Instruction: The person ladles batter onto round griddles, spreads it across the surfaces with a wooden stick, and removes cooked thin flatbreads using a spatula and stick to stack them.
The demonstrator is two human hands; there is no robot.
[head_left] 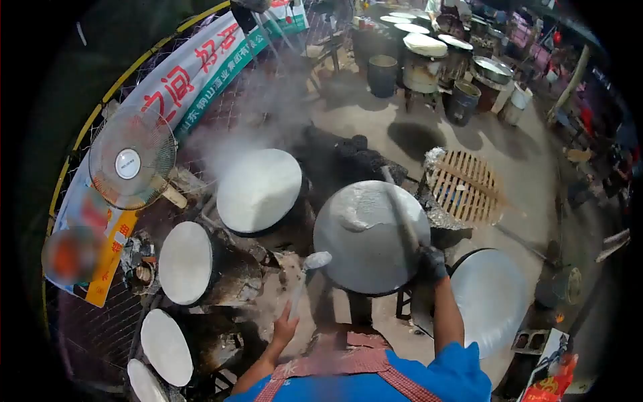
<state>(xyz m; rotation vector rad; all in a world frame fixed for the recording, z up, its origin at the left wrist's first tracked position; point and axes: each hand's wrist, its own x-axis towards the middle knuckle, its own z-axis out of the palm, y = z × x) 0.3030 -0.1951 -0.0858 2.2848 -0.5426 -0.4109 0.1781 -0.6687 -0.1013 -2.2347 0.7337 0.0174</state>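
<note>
While blur softens the stick [404, 218] held in the right hand [433, 263], the left hand [285, 329] grips a ladle [317, 260].

The person wore a bright blue, short-sleeved cloth shirt [454, 375] under a red-and-pale finely checked cloth apron [355, 362]. Two narrow checked straps [406, 386] ran from either side of the apron, across the blue. A faint pale marking showed toward the apron's left edge. Beyond the apron, a dark, close-fitting glove [433, 262] covered the right grip [432, 261]; the left grip [285, 327] was bare.
</note>
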